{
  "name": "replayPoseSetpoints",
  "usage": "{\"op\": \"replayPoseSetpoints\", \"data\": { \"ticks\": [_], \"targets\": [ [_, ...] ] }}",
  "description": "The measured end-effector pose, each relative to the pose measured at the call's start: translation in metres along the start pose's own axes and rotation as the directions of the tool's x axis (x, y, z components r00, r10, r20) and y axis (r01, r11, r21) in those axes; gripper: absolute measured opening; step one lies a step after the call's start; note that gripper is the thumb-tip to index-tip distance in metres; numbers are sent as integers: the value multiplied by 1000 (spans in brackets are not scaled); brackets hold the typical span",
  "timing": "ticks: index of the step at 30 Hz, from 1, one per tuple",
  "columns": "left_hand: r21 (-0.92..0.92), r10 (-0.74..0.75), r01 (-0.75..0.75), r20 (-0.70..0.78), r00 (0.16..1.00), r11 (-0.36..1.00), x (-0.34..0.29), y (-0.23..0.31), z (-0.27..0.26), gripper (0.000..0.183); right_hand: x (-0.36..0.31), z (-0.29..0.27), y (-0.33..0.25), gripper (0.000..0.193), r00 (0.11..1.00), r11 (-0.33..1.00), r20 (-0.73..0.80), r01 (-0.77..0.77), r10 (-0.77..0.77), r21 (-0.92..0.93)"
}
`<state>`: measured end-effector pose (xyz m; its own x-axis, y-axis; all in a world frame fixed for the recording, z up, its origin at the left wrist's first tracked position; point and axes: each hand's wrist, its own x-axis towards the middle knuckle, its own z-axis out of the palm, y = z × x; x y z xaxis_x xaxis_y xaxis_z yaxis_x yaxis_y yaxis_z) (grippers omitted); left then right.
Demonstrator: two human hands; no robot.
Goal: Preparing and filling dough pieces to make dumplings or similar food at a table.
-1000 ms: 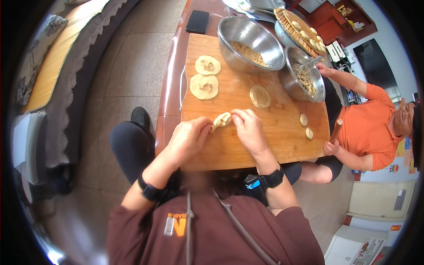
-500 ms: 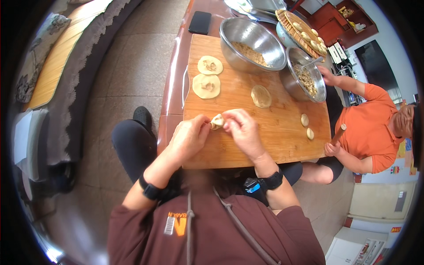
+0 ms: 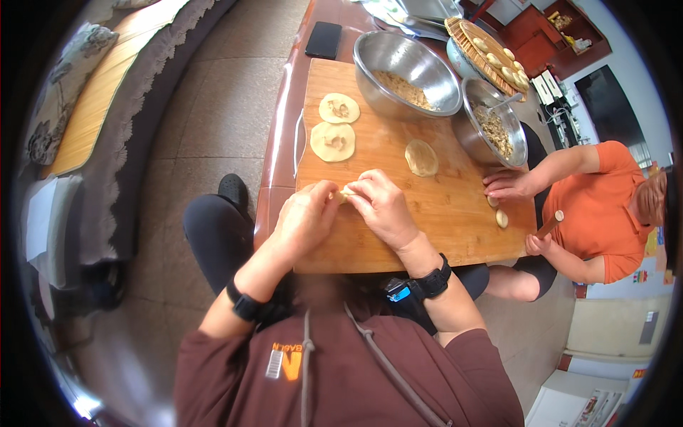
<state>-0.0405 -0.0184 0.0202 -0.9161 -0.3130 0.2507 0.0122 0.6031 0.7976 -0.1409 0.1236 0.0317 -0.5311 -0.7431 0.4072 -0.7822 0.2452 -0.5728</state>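
Note:
My left hand and my right hand meet over the near part of the wooden board. Between their fingertips they pinch a small piece of pale dough, mostly covered by the fingers. Beyond my left hand lie two flat dough rounds, a lower one and an upper one, each with brownish filling at its middle. A thin dough wrapper lies flat past my right hand, with nothing on it.
Two steel bowls hold filling: a large one and a smaller one with a spoon. A co-worker's hand reaches to small dough pieces; the other grips a rolling pin. A phone and a wicker tray lie beyond.
My right fingers have closed in toward my left, covering more of the dough. The co-worker's hand has moved from the smaller bowl down to the dough pieces.

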Motion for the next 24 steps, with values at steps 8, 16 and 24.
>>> {"op": "replayPoseSetpoints", "data": {
  "ticks": [8, 16, 24],
  "targets": [
    [208, 19, -12, -31, 999, 978, 5, 2, 9, 19, 1, -3, 6, 26, 983, 968, 43, -184, 179, 172],
    [266, 62, -33, -98, 993, 964, 7, -1, 14, 20, 0, -2, 7, 31, 995, 996, 86, 41, -47, 77],
    [-184, -161, 146, -67, 985, 972, 6, -16, 7, 16, 12, -1, 4, 19, 944, 935, 201, 298, -260, -192]
  ]
}}
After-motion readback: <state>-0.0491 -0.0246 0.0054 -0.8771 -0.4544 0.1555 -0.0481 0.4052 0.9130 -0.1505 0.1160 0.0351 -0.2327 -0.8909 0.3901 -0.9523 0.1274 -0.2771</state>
